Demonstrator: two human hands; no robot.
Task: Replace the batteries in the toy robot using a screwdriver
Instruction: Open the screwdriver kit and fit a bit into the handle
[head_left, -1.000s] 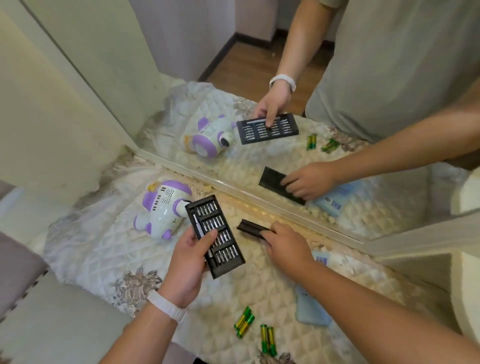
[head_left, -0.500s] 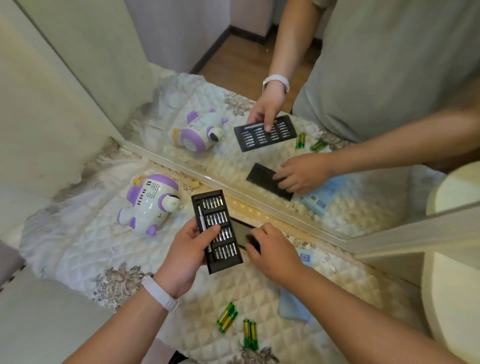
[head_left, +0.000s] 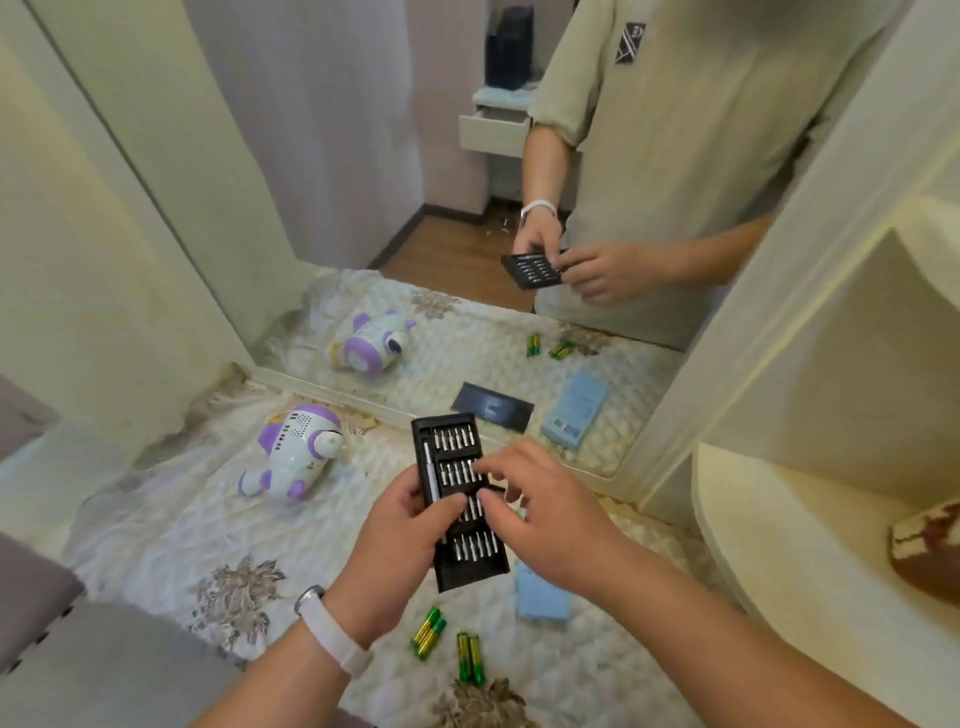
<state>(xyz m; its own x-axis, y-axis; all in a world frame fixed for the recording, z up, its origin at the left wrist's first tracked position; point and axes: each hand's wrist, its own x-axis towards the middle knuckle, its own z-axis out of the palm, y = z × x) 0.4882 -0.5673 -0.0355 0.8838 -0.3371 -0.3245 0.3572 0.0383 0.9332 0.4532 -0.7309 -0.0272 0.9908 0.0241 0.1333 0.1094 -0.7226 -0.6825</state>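
Gripping the open bit case (head_left: 467, 566) by its left edge, the left hand (head_left: 395, 551) holds it up over the quilt (head_left: 156, 519), thumb laid across the middle rows. The right hand (head_left: 540, 514) rests on the case with fingers curled onto the bits; whether it pinches one cannot be told. The driver (head_left: 430, 467) sits in the case's left slot, the robot (head_left: 293, 457) lies on its side to the left by the mirror (head_left: 363, 156), and four batteries (head_left: 469, 657) lie nearest the person.
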